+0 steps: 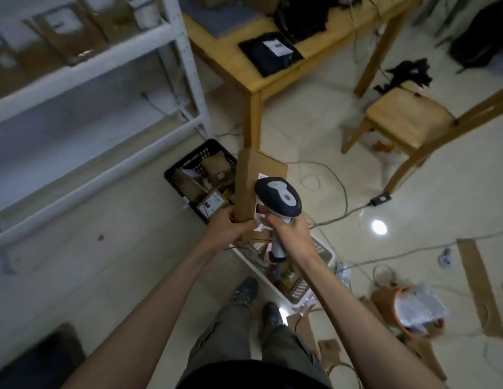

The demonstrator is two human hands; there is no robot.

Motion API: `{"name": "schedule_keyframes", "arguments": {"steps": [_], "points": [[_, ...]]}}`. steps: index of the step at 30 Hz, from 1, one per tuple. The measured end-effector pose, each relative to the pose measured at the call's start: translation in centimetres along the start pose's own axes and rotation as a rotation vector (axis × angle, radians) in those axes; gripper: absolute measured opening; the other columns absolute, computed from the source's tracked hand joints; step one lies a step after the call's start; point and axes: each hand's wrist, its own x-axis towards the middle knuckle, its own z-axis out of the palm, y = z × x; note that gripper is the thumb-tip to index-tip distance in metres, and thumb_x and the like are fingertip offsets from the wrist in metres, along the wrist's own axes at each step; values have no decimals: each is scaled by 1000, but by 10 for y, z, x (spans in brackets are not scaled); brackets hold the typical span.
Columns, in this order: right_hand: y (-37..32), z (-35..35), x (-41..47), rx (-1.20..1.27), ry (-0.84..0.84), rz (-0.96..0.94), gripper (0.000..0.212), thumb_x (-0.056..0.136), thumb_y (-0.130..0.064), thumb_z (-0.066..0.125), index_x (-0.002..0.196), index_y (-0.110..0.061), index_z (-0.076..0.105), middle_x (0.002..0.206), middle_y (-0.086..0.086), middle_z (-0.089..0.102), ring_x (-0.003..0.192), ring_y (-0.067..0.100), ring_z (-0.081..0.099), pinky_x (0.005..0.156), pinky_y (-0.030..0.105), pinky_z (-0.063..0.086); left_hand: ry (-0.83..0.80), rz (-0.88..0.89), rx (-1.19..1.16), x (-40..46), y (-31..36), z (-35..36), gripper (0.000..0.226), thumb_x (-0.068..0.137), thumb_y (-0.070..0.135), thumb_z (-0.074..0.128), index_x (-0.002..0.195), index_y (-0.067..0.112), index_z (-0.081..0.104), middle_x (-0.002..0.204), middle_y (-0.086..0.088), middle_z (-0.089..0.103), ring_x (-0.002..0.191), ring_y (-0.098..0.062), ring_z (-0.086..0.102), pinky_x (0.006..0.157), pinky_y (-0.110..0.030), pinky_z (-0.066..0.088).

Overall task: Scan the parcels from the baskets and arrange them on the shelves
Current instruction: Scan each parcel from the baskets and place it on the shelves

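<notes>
My left hand [226, 227] grips the lower end of a long brown cardboard parcel [254, 178], held upright over the floor. My right hand [289, 227] holds a grey and black barcode scanner [278, 199] by its handle, its head right against the parcel's labelled side. Behind the parcel a black basket [194, 160] sits on the floor with several small brown parcels in it. A white basket [323, 251] with more items lies below my hands. The white metal shelves [84, 68] stand at the left, with several brown parcels on the upper level.
A wooden table [253, 68] with a black bag and dark items stands ahead, a wooden chair [407, 116] to its right. Cables run across the tiled floor. Cardboard scraps and an orange bin [390, 301] lie at the right. My feet are below the baskets.
</notes>
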Motion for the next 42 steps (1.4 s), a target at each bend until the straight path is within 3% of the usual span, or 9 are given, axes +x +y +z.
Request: {"name": "schedule_keyframes", "arguments": {"steps": [5, 10, 13, 16, 19, 25, 30, 36, 42], "points": [[-11, 9, -11, -42, -146, -61, 33, 88, -11, 70, 120, -19, 70, 115, 5, 75, 108, 25, 70, 86, 45, 62, 211, 37, -141, -39, -1, -6, 56, 85, 22, 80, 131, 28, 48, 116, 6, 66, 101, -9, 67, 70, -17, 57], [-26, 28, -24, -131, -292, -142, 46, 77, -35, 74, 122, -30, 67, 119, 0, 73, 113, 22, 68, 94, 46, 57, 379, 13, -268, -72, -6, -18, 48, 88, 17, 76, 128, 24, 49, 113, 4, 66, 85, 1, 68, 63, -13, 53], [-38, 45, -30, -172, -329, -180, 32, 75, -35, 73, 104, -47, 68, 113, -4, 75, 109, 18, 69, 91, 40, 57, 491, 8, -315, -92, -6, -36, 49, 87, 15, 76, 129, 22, 52, 109, 4, 63, 90, -5, 67, 67, -20, 56], [-51, 64, -30, -203, -377, -193, 26, 80, -20, 74, 100, -36, 69, 101, -6, 77, 102, 21, 71, 77, 34, 61, 606, -1, -371, -111, -8, -65, 48, 83, 10, 78, 126, 17, 57, 111, -5, 65, 100, -21, 66, 81, -35, 59], [-64, 88, -32, -203, -454, -195, 33, 86, -8, 73, 93, -41, 71, 93, -9, 77, 91, 14, 73, 74, 38, 63, 701, -1, -397, -131, -14, -97, 45, 83, 7, 77, 124, 15, 60, 111, -5, 67, 96, -18, 66, 69, -23, 51], [-86, 144, -47, -179, -569, -269, 34, 88, 0, 70, 96, -34, 69, 84, -17, 75, 76, -3, 69, 58, 14, 53, 822, -1, -433, -169, -35, -161, 49, 85, 5, 77, 129, 15, 59, 115, -7, 68, 97, -18, 66, 69, -23, 48], [-95, 183, -59, -213, -630, -318, 29, 88, 3, 69, 90, -26, 68, 72, -15, 73, 64, -6, 65, 52, 12, 50, 904, 18, -360, -186, -52, -196, 61, 84, 4, 78, 137, 23, 54, 111, -11, 67, 105, -26, 66, 88, -42, 57], [-100, 222, -72, -264, -725, -319, 18, 89, 0, 68, 99, -14, 67, 95, 17, 71, 81, 21, 67, 67, 35, 63, 1033, 48, -123, -190, -65, -213, 75, 79, 10, 82, 140, 38, 48, 94, 3, 65, 90, -18, 66, 82, -37, 55], [-97, 243, -80, -268, -765, -281, 23, 89, -1, 67, 98, -22, 66, 97, 11, 68, 83, 19, 65, 59, 24, 58, 1090, 75, -20, -192, -74, -220, 76, 81, 13, 81, 142, 36, 43, 93, 11, 62, 87, -13, 64, 66, -24, 48]]}}
